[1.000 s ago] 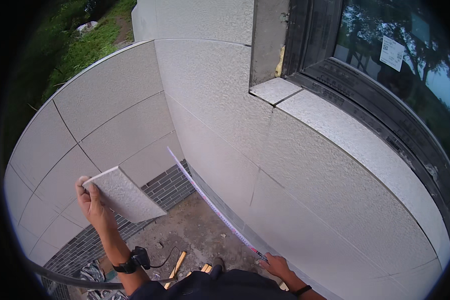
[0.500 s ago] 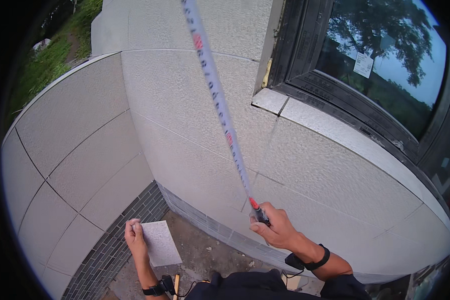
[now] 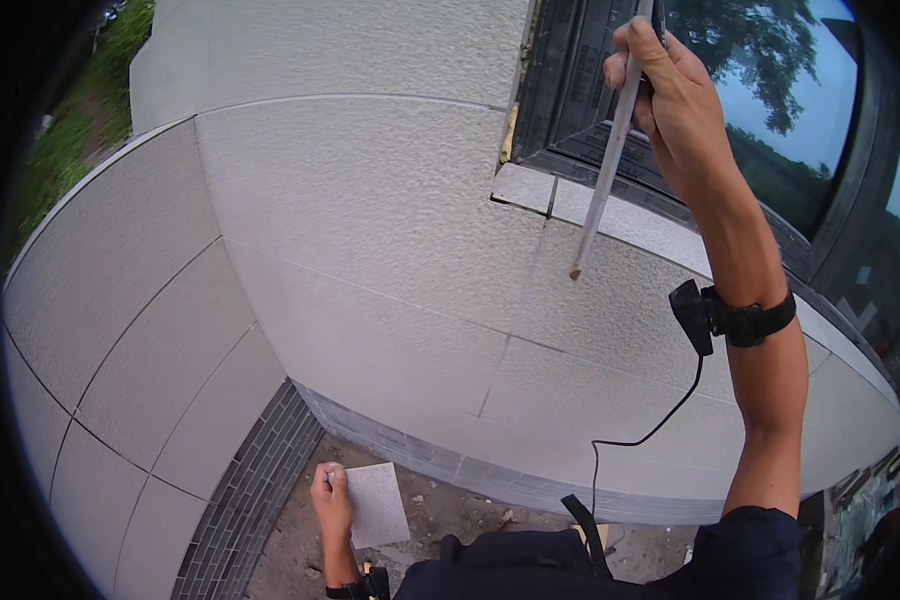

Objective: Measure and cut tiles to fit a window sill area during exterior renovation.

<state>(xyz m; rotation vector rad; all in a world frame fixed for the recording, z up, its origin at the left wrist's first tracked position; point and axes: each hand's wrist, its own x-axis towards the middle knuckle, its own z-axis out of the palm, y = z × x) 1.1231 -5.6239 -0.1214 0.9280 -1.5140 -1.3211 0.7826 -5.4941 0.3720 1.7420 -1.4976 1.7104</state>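
My right hand (image 3: 660, 75) is raised in front of the window, its fingers closed around the narrow pale blade of a tape measure (image 3: 606, 175). The strip slants down to a brownish end near the wall panel under the sill. Something dark shows beside the fingers at the upper edge, too cut off to name; the red-tipped marker cannot be made out. Low on the left, my left hand (image 3: 333, 497) is closed on the edge of a small speckled pale tile (image 3: 378, 505), held above the ground.
A pale textured panel wall (image 3: 390, 210) stands ahead, with a side wall (image 3: 140, 300) on the left. Grey brick-like cladding (image 3: 255, 475) runs along the base. A dark-framed window (image 3: 760, 110) has a stone sill (image 3: 630, 222). A thin black cable (image 3: 660, 425) hangs from my right wrist strap.
My right hand has risen from low at the wall to the window's height. The tape blade, earlier stretching upward, now slants down from it. My left hand and tile have shifted slightly right and down.
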